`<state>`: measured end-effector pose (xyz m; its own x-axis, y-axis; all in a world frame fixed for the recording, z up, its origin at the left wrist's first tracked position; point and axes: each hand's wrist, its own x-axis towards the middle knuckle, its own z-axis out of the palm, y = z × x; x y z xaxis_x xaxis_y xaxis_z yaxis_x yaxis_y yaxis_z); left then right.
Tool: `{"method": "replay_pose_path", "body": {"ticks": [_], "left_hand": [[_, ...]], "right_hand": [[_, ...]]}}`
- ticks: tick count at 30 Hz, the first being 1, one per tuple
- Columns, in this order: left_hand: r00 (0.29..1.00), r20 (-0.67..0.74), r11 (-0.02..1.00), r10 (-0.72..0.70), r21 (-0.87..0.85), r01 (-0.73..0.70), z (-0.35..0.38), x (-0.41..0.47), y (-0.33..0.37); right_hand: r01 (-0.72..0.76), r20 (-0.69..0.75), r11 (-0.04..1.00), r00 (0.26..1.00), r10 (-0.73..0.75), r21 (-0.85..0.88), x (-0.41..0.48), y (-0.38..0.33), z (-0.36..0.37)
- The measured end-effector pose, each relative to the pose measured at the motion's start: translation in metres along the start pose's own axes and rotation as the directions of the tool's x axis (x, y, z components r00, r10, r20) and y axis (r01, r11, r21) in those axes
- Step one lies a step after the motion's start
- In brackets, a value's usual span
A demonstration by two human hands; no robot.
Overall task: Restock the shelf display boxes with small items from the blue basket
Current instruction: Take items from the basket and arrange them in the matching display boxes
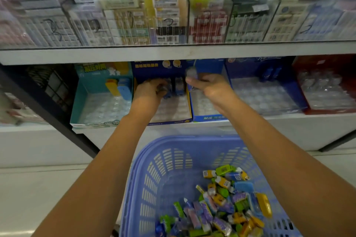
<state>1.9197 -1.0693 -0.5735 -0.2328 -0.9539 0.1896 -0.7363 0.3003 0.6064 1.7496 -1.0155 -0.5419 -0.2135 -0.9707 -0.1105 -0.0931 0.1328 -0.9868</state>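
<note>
While reaching into the dark blue display box (189, 110) on the lower shelf (269, 119), left hand (149, 90) curled round a small blue item (167, 90) beside another standing at its 3 o'clock. Right hand (209, 83) pinching a blurred purple item (191, 74) at 12 o'clock of its knuckles. Blue basket (173, 161) at 6 o'clock (wrapped small items (221, 208) heaped at its right side).

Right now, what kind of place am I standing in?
Most likely a small shop: display boxes on a lower shelf, stacked packets behind clear dividers above, and a blue basket of wrapped items.
</note>
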Motion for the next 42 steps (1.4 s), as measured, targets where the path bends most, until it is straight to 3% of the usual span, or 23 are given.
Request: {"method": "replay_pose_path", "body": {"ticks": [4, 7, 10, 23, 28, 30, 32, 34, 36, 38, 40, 42], "left_hand": [[0.990, 0.082, 0.991, 0.112, 0.068, -0.118, 0.001, 0.004, -0.005], [0.987, 0.082, 0.988, 0.135, 0.067, -0.141, 0.000, 0.006, -0.010], [0.983, 0.076, 0.977, 0.169, 0.115, -0.177, 0.004, 0.010, -0.010], [0.972, 0.020, 0.953, 0.235, 0.192, -0.234, 0.011, 0.004, -0.007], [0.978, 0.030, 0.960, 0.209, 0.187, -0.210, 0.002, -0.010, 0.000], [0.966, -0.069, 0.963, 0.250, 0.120, -0.241, -0.001, -0.027, 0.008], [0.942, -0.211, 0.963, 0.261, -0.013, -0.270, 0.001, -0.050, 0.020], [0.944, -0.245, 0.960, 0.219, -0.120, -0.253, 0.015, -0.077, 0.033], [0.983, -0.097, 0.972, 0.158, -0.159, -0.172, 0.044, -0.104, 0.040], [0.970, 0.222, 0.990, 0.097, -0.125, -0.070, 0.083, -0.131, 0.038], [0.864, 0.503, 0.996, 0.027, -0.090, 0.021, 0.123, -0.157, 0.029], [0.767, 0.642, 0.995, -0.021, -0.062, 0.079, 0.155, -0.176, 0.019]], "right_hand": [[0.106, -0.031, 0.956, 0.992, -0.119, -0.275, 0.014, 0.007, 0.002], [0.227, 0.036, 0.821, 0.969, -0.244, -0.524, 0.019, 0.010, 0.005], [0.296, 0.142, 0.685, 0.951, -0.273, -0.666, 0.023, 0.014, 0.010], [0.332, 0.234, 0.410, 0.934, -0.272, -0.849, 0.034, 0.019, 0.018], [0.337, 0.293, 0.150, 0.922, -0.253, -0.930, 0.029, 0.007, 0.022], [0.351, 0.291, 0.197, 0.915, -0.280, -0.915, 0.014, 0.007, 0.019], [0.363, 0.229, 0.393, 0.909, -0.348, -0.845, -0.012, 0.012, 0.006], [0.337, 0.182, 0.519, 0.927, -0.326, -0.786, -0.045, 0.028, -0.016], [0.238, 0.169, 0.563, 0.970, -0.172, -0.791, -0.078, 0.055, -0.039], [0.062, 0.126, 0.535, 0.989, 0.083, -0.843, -0.103, 0.093, -0.060], [-0.086, 0.047, 0.364, 0.938, 0.344, -0.928, -0.118, 0.134, -0.076], [-0.085, 0.025, 0.176, 0.840, 0.542, -0.981, -0.129, 0.168, -0.087]]}}
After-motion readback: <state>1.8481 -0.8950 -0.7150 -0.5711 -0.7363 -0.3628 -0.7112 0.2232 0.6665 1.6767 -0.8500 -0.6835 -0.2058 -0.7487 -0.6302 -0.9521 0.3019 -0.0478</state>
